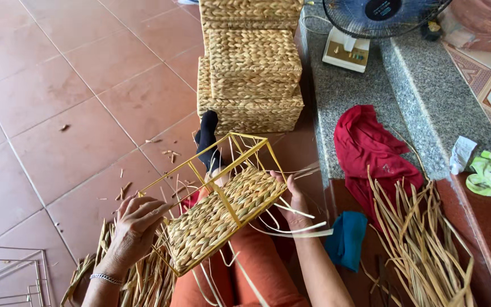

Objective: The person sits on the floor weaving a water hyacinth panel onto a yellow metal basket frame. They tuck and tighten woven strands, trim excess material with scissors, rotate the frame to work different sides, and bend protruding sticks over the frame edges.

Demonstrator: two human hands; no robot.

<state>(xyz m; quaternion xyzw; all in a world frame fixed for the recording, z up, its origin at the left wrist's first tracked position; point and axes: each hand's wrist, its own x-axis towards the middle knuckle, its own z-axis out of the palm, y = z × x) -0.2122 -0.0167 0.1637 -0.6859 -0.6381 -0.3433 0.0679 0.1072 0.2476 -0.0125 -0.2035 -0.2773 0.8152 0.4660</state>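
Note:
A yellow metal wire frame [240,149] lies tilted over my lap, one side filled with woven straw panel [223,213]. My left hand [134,227] grips the frame's lower left edge, fingers curled over the wire. At the right edge of the woven panel, my right hand [295,200] pinches loose pale straw strands [296,228] that trail out to the right. My leg in orange trousers [257,267] sits under the frame, and a black-socked foot [207,139] shows through it.
Finished woven baskets [251,68] are stacked ahead. A bundle of dry straw [421,244] lies at right, more straw [137,278] at lower left. Red cloth [370,150], teal cloth [346,239], a fan [370,23] on the stone step [410,79], bare wire frames [15,276] at bottom left.

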